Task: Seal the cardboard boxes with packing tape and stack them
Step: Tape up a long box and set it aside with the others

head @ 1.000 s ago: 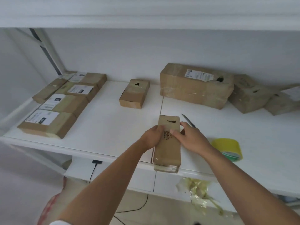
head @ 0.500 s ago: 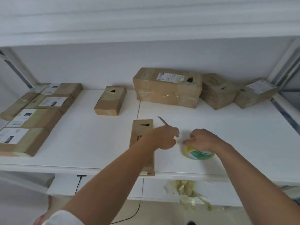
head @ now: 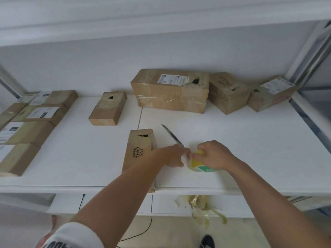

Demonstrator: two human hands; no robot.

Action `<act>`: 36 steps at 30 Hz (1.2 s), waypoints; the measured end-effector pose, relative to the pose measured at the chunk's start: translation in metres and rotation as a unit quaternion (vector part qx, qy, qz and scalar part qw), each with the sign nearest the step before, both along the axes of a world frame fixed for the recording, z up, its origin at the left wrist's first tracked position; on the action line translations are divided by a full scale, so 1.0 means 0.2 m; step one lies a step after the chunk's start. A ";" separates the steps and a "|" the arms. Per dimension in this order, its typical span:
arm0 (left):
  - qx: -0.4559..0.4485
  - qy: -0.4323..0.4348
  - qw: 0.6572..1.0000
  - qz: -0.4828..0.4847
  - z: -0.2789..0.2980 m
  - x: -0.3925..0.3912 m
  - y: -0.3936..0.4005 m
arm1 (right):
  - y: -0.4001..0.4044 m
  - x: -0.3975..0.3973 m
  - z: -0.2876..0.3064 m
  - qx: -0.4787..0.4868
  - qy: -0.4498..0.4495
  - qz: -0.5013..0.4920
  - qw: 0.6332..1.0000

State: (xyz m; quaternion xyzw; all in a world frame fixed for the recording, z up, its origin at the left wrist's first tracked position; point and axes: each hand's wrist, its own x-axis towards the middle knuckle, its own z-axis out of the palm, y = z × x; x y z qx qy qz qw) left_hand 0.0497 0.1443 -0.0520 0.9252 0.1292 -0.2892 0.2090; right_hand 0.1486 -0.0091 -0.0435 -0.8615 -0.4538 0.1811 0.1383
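A long narrow cardboard box (head: 138,151) lies on the white table (head: 250,140), reaching the front edge; my left forearm hides its near end. Just to its right lies a yellow-green roll of packing tape (head: 198,165). My right hand (head: 214,155) grips the roll from above. My left hand (head: 176,156) reaches across the box, and its curled fingertips pinch at the roll's left edge. A utility knife (head: 172,136) lies on the table behind my left hand, blade pointing away.
Several labelled boxes (head: 37,113) sit at the left. A small box (head: 107,109), a large box (head: 170,90) and two more boxes (head: 228,92) (head: 272,93) stand at the back. Tape scraps (head: 200,206) hang below the front edge. A shelf upright (head: 308,56) rises at the right.
Both hands left the narrow box and moved right to the tape roll. My right hand now grips the roll and my left fingertips have closed on its edge.
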 end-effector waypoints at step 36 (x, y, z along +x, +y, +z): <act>-0.155 -0.122 0.965 0.173 0.62 -0.27 0.33 | 0.13 0.03 0.33 0.272 0.161 0.024 0.948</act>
